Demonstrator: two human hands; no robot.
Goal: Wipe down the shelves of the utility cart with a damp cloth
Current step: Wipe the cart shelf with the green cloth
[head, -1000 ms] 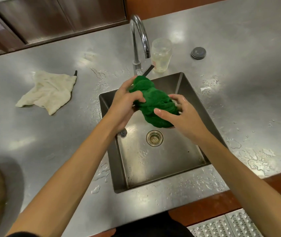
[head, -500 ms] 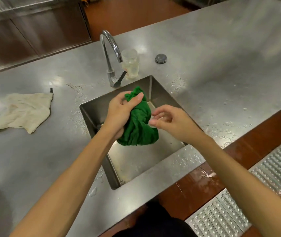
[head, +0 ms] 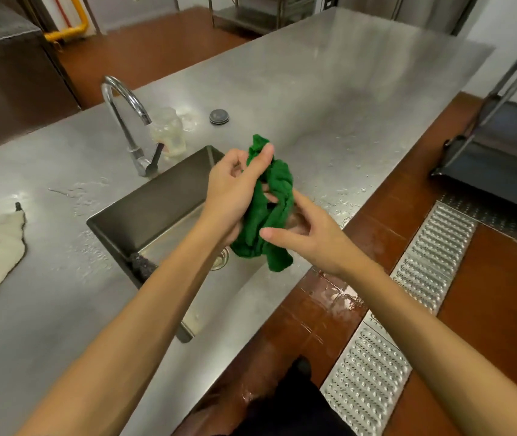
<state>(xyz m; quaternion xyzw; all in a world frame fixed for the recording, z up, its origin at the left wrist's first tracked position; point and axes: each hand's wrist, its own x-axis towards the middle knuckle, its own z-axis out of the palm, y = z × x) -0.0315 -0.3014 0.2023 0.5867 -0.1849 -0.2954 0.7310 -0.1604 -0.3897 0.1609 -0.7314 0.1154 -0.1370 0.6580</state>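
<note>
Nearest me, the brown floor (head: 486, 309) is glistening wet beside a metal grate (head: 373, 372). Over the steel counter (head: 329, 89), at the sink's (head: 156, 199) right rim, my left hand (head: 232, 196) is gripping the green cloth (head: 277, 184), fingers curled round its top, while my right hand (head: 310, 237) is touching its hanging folds with fingers spread. The faucet (head: 122, 114) is standing beyond, the cart (head: 502, 146) far right. Half a second ago the right hand was off the cloth, which hung over the basin.
</note>
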